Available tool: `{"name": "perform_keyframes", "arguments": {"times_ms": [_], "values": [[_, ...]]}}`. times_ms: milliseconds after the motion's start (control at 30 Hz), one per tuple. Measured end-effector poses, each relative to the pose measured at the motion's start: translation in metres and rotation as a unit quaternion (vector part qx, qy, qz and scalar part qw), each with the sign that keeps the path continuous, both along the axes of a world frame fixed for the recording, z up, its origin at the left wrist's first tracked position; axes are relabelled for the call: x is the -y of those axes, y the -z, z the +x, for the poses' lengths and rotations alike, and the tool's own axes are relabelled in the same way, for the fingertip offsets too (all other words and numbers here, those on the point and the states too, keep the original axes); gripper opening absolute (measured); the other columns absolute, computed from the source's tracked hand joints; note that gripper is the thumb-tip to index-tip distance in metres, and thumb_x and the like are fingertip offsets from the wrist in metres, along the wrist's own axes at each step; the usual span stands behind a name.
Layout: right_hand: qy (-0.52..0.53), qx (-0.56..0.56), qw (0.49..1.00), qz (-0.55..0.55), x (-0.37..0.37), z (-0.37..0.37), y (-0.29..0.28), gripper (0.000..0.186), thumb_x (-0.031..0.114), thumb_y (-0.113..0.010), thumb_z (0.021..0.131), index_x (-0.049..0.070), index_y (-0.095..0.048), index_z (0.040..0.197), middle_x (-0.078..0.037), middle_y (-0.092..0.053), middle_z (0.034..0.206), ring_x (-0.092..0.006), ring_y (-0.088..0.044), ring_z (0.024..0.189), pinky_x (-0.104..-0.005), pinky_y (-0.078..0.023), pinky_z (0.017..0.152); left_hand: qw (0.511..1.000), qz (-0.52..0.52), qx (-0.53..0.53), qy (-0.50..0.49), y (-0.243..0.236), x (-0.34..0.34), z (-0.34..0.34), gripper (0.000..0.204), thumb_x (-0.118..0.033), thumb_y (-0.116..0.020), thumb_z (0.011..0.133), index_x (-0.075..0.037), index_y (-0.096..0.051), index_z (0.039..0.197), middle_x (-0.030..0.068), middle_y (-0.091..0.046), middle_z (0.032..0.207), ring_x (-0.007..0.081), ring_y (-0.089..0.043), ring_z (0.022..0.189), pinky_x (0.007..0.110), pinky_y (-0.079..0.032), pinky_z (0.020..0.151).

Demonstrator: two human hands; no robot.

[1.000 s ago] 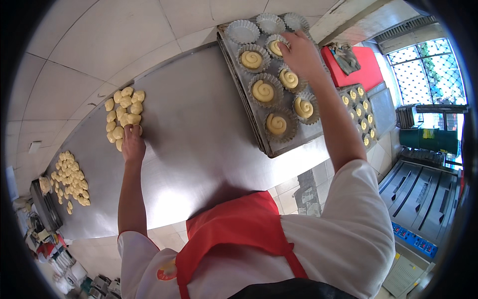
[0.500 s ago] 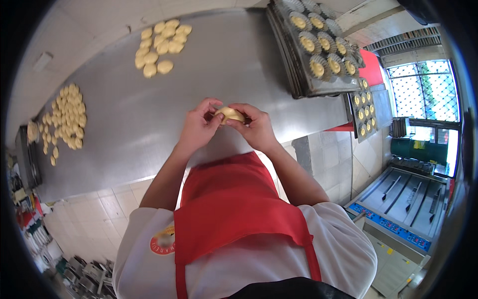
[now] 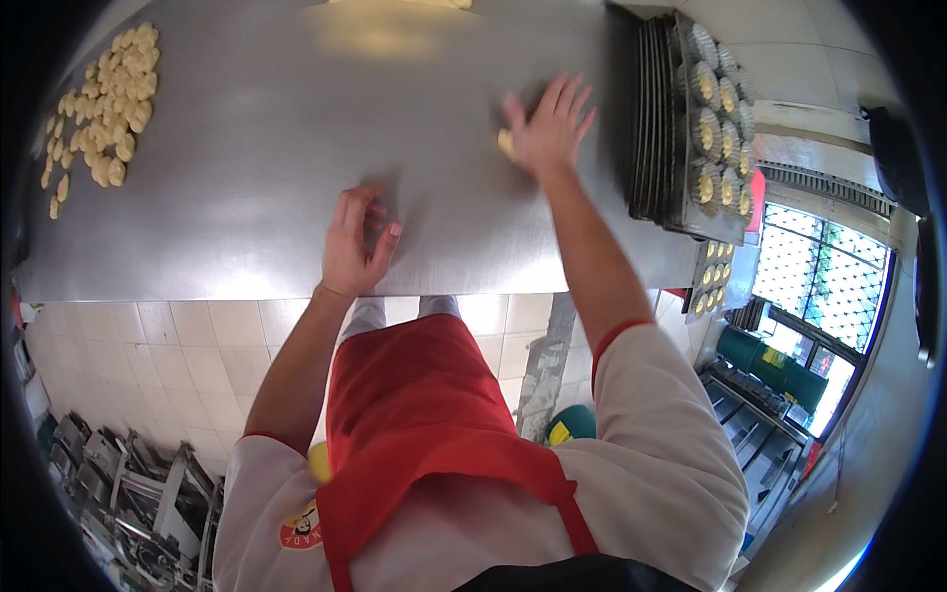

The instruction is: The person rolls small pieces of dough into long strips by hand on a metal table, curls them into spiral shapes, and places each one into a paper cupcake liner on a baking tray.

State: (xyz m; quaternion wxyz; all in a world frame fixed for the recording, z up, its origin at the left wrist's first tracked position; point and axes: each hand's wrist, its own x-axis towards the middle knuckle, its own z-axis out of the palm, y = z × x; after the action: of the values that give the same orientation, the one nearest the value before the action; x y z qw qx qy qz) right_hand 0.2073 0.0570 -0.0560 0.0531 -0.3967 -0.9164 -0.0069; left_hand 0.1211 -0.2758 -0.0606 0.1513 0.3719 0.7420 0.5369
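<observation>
A small pale-yellow piece of dough (image 3: 506, 145) lay on the steel worktable (image 3: 266, 148), right of the middle, partly hidden by the right hand (image 3: 548, 134). That hand was palm down, its fingers stretched out and spread; they were not wrapped around the dough, and whether the palm pressed on it I cannot tell. The left hand (image 3: 359, 242), nearer and to the left, had its fingers loosely bent, the thumb well apart and nothing between them. On the right stood a stack of dark baking trays (image 3: 653, 128), topped by fluted metal tins (image 3: 702, 47), most of them with yellow dough coils (image 3: 707, 133) inside. A cluster of dough lumps (image 3: 116, 99) sat at the far left, and more dough (image 3: 395, 3) showed, cut off, at the far edge. Nearest was the person's red apron (image 3: 414, 395), above a tiled floor (image 3: 187, 370); a barred window (image 3: 819, 257) was at the right.
</observation>
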Motion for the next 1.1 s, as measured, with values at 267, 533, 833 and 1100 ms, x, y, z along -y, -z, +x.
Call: {"name": "perform_keyframes", "arguments": {"times_ms": [267,533,833,1100], "values": [[-0.173,0.099,0.971,-0.130,0.160,0.147,0.004,0.098,0.059,-0.055,0.104,-0.007,-0.022,0.167,-0.030,-0.017,0.176,-0.0545,-0.012,0.162,-0.0677,-0.016,0.127,0.999,-0.025,-0.030,-0.002,0.004,0.011,0.008,0.051,-0.030,-0.073,0.098,-0.004,-0.060,0.140,0.0143,-0.063,0.125,0.0272,-0.067,0.095,0.038,-0.058,0.079],[-0.024,-0.062,0.998,0.024,0.005,0.000,0.000,0.094,0.067,-0.043,0.106,0.000,-0.024,0.170,-0.027,-0.015,0.177,-0.0503,-0.013,0.163,-0.0629,-0.009,0.131,0.998,-0.011,-0.031,0.050,-0.021,-0.023,0.017,0.050,-0.024,-0.073,0.097,-0.001,-0.060,0.140,0.0184,-0.064,0.130,0.0335,-0.065,0.110,0.043,-0.055,0.092],[-0.132,0.026,0.982,-0.134,0.165,0.172,0.038,0.086,0.052,-0.054,0.105,0.003,-0.025,0.170,-0.024,-0.012,0.179,-0.0490,-0.012,0.164,-0.0659,-0.015,0.130,0.967,-0.078,-0.067,0.233,-0.023,-0.110,0.165,0.070,-0.041,-0.057,0.104,-0.003,-0.044,0.161,0.0250,-0.036,0.170,0.0518,-0.023,0.160,0.060,-0.013,0.132],[-0.062,0.002,0.997,-0.049,0.009,0.057,0.001,0.079,0.052,-0.042,0.108,0.007,-0.025,0.171,-0.029,-0.014,0.177,-0.0567,-0.010,0.161,-0.0666,-0.008,0.130,0.900,-0.284,-0.329,-0.023,-0.007,-0.227,0.023,0.079,-0.055,-0.046,0.108,-0.008,-0.031,0.169,0.0225,-0.024,0.176,0.0494,-0.016,0.163,0.064,-0.011,0.131]]}}
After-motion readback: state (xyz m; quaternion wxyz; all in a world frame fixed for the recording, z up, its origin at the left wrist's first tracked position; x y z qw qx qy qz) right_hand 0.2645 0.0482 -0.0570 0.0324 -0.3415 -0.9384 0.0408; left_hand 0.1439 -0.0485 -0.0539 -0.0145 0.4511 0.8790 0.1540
